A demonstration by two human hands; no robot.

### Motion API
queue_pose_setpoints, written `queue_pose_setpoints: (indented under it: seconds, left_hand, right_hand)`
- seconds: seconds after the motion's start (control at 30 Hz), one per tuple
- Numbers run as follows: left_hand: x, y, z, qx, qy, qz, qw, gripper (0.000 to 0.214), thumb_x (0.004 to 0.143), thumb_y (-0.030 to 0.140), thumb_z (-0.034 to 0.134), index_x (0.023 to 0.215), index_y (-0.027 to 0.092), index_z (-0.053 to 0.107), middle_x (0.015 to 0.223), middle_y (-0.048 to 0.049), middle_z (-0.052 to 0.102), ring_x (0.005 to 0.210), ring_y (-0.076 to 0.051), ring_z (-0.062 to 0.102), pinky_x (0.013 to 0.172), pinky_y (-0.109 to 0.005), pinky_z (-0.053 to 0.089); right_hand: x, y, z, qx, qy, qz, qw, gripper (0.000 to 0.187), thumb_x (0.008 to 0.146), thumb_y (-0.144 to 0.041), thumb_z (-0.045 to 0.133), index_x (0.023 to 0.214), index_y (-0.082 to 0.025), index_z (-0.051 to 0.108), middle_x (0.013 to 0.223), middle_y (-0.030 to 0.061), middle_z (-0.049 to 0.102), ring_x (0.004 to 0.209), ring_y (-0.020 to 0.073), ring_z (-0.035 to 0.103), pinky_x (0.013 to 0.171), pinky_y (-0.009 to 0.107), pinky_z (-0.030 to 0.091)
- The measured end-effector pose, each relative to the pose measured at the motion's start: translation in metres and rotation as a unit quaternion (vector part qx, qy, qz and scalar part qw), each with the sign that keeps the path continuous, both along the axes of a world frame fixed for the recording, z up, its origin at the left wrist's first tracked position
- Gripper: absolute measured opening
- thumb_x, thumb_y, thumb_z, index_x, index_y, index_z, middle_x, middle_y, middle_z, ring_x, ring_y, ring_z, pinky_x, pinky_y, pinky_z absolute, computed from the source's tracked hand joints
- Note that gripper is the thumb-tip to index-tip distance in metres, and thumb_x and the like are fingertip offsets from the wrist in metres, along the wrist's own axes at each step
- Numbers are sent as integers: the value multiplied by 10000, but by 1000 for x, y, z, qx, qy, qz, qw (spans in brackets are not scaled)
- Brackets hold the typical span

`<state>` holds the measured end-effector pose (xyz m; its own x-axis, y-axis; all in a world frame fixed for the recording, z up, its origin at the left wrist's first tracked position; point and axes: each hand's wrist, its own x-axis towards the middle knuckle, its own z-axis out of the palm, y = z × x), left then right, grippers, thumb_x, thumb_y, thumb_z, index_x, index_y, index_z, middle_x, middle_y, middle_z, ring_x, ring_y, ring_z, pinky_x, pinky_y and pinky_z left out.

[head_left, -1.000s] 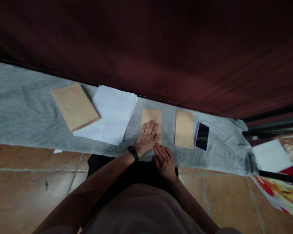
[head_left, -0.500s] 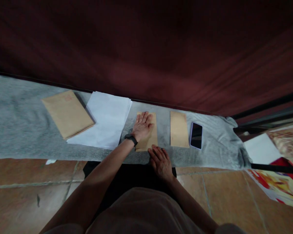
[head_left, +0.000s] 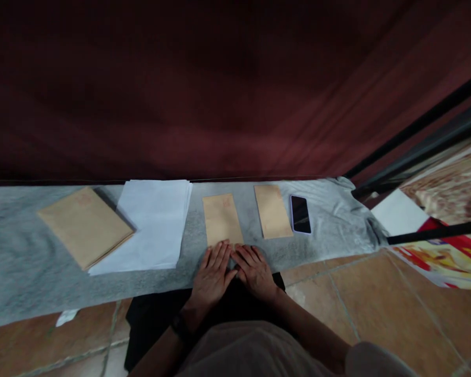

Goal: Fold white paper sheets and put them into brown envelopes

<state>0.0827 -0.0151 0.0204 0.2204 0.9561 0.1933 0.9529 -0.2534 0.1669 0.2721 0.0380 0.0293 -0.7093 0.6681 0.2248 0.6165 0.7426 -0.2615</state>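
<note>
A small brown envelope (head_left: 221,219) lies flat on the grey cloth (head_left: 19,267) straight ahead of me. My left hand (head_left: 212,275) rests open and flat at its near edge, fingertips just touching it. Beside it, my right hand (head_left: 254,269) also lies open and flat on the cloth, its fingertips at the envelope's near right corner. The two hands touch each other. A dark watch band shows on my left wrist.
A second small brown envelope (head_left: 272,210) and a dark phone (head_left: 300,213) lie to the right. To the left sit a stack of white paper (head_left: 151,222) and a larger brown envelope pile (head_left: 85,225). A dark red curtain hangs behind; terracotta tiles (head_left: 377,303) lie in front.
My left hand slid back off the envelope's upper part to its near edge, beside my right hand. The view tilted, so everything sits lower and more level.
</note>
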Motion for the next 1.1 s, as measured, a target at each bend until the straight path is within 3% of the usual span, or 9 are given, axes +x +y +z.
queue_pose_setpoints:
  seconds: [0.37, 0.53, 0.67, 1.1]
  left_hand:
    - [-16, -11, 8, -35, 18, -16, 999, 770, 984, 592, 478, 1573, 110, 360, 1655, -160, 312, 1552, -277, 257, 1270, -456, 254]
    - [-13, -13, 10, -44, 20, -17, 999, 742, 993, 551, 484, 1559, 84, 375, 1647, -188, 323, 1558, -281, 238, 1279, -441, 218]
    - [-15, -14, 10, -39, 13, -24, 999, 740, 990, 546, 496, 1559, 90, 370, 1650, -192, 315, 1560, -286, 230, 1276, -447, 211]
    - [-27, -27, 6, -24, 13, -15, 1000, 836, 957, 632, 509, 1558, 74, 345, 1649, -229, 285, 1561, -303, 216, 1261, -448, 234]
  right_hand:
    - [0, 2, 3, -17, 20, -18, 1000, 447, 1040, -216, 431, 1468, -147, 542, 1506, 101, 561, 1409, 244, 504, 1233, 475, 348]
    - [-14, -6, -3, -23, 23, 40, 999, 534, 1048, -260, 408, 1568, -136, 394, 1550, 122, 505, 1455, 228, 453, 1221, 448, 376]
    - [-13, -12, -11, 0, 10, 34, 999, 570, 1060, -285, 398, 1600, -125, 314, 1574, 142, 465, 1477, 246, 422, 1231, 470, 346]
    - [-1, -12, -19, 45, 22, 27, 998, 574, 1070, -316, 402, 1609, -144, 302, 1576, 163, 456, 1462, 284, 441, 1209, 506, 341]
